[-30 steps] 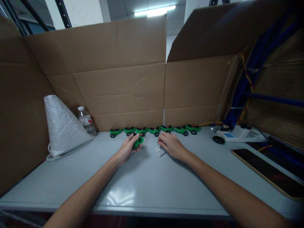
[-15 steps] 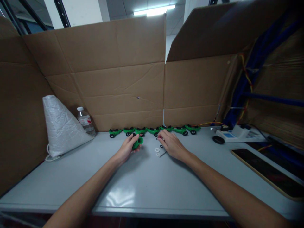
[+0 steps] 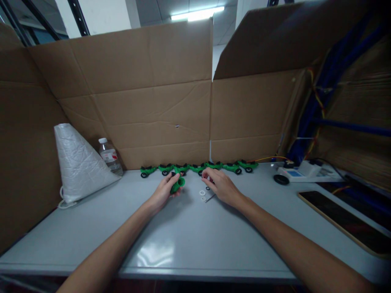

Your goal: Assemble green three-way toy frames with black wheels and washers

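My left hand [image 3: 163,190] is wrapped round a green plastic part [image 3: 177,186] with a round open end facing me; black bits show at its top. My right hand [image 3: 220,184] is bent down over the table with thumb and fingertips pinched together; what they hold, if anything, is too small to make out. Just below those fingertips lie a small black ring [image 3: 207,188], white rings [image 3: 202,193] and a thin metal pin [image 3: 210,198], partly under the right hand. Behind both hands stands a row of several green toy vehicles [image 3: 232,167] with black wheels.
At left a silvery-white bag [image 3: 81,167] leans beside a clear bottle [image 3: 110,156]. On the right are a black ring-shaped object [image 3: 280,180], a white power strip [image 3: 314,173] with cables, and a phone [image 3: 342,219]. Cardboard walls [image 3: 152,106] enclose the table [image 3: 183,240].
The hands have hardly moved. The fingers of my right hand have shifted slightly, and my left hand keeps hold of the green part.
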{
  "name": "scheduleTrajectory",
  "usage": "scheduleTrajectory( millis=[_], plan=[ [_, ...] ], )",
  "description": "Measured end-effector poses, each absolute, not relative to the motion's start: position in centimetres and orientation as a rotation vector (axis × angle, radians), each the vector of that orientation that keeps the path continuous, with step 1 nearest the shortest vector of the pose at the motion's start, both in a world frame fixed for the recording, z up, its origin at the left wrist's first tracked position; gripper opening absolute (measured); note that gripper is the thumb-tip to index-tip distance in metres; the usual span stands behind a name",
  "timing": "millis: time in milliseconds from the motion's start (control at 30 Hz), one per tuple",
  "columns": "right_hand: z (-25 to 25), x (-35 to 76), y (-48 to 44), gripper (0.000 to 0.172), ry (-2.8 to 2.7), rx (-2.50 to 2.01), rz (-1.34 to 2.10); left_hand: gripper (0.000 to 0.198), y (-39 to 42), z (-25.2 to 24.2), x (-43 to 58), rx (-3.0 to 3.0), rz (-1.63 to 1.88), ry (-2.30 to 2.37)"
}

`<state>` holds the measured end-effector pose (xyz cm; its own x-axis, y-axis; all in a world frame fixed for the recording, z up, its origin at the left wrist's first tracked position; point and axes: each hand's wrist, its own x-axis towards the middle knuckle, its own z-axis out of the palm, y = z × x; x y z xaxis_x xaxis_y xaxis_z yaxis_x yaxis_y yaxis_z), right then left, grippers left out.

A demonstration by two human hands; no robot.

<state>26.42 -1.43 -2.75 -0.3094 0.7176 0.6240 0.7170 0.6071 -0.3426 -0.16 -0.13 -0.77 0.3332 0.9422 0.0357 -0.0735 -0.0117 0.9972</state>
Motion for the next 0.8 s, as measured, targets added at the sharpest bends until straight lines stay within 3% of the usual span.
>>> scheduleTrajectory(
  millis=[167,800],
  plan=[
    [-2.73,26.48,-1.37,0.016,-2.102,-1.127,-0.011,0.056,-0.32,-0.59,-0.10,1.315,1.016,0.890],
    [-2.86,26.72,-1.32,0.028,-2.065,-1.206,-0.094,0.058,-0.57,-0.29,0.18,1.303,1.012,0.906]
  ],
)
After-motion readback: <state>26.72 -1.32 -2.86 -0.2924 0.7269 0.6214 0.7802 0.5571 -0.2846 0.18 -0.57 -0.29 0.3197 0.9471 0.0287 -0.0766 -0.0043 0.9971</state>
